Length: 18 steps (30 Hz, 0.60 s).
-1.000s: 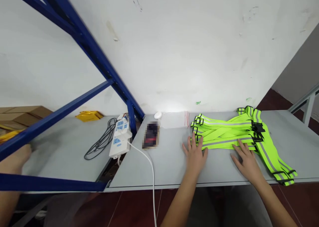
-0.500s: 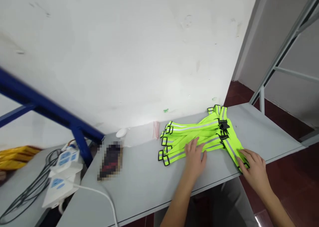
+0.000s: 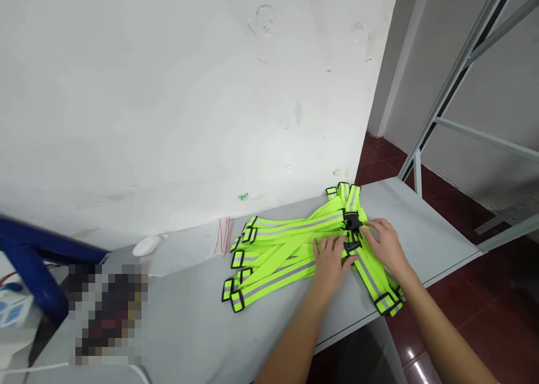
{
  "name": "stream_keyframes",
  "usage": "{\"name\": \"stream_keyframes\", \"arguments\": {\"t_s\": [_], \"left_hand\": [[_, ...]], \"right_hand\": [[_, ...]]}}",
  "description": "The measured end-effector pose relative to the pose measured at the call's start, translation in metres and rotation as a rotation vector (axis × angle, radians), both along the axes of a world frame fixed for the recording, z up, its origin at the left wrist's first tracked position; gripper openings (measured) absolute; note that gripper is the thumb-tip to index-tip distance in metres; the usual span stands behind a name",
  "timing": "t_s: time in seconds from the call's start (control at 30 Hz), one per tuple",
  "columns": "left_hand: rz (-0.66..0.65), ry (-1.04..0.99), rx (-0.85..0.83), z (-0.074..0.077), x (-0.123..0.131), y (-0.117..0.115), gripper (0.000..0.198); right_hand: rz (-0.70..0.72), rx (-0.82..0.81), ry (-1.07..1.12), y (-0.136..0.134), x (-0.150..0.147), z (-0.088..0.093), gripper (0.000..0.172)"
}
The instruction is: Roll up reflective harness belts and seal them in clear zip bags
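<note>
Bright straps on the table, lengthwise left to right; left hand rests on them, fingers loosely spread; then the upper buckle, right hand nearer, fingertips right at it, grip unclear.

The left hand and right hand are bare, with slender fingers; slim forearms, also bare, reach the frame's bottom edge, where plain grey cloth, apparently trousers, shows.
</note>
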<state>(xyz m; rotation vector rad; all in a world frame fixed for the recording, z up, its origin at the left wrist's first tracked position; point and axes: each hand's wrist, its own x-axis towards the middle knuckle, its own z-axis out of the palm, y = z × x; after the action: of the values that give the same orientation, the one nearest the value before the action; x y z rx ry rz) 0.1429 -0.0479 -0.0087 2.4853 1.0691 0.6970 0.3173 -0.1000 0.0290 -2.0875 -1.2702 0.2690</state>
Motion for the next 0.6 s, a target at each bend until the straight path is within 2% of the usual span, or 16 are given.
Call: {"name": "stream_keyframes", "arguments": {"t_s": [0.1, 0.2, 0.3, 0.43, 0.6], "left_hand": [[-0.003, -0.04, 0.003, 0.0, -0.001, 0.001, 0.034], [-0.009, -0.075, -0.008, 0.002, -0.001, 0.003, 0.029], [-0.018, -0.086, 0.0, 0.0, 0.002, 0.005, 0.027], [-0.019, -0.075, 0.039, -0.002, 0.005, 0.008, 0.023], [-0.031, -0.087, 0.039, -0.002, 0.005, 0.011, 0.026]], "right_hand": [[-0.059, -0.042, 0.032, 0.038, 0.004, -0.004, 0.04], [-0.105, -0.053, 0.075, 0.053, 0.004, -0.011, 0.041], [-0.142, -0.022, 0.13, 0.053, 0.002, -0.012, 0.042], [-0.183, 0.07, 0.196, 0.046, -0.001, -0.002, 0.042], [-0.104, 0.143, 0.33, 0.04, -0.008, 0.01, 0.039]]}}
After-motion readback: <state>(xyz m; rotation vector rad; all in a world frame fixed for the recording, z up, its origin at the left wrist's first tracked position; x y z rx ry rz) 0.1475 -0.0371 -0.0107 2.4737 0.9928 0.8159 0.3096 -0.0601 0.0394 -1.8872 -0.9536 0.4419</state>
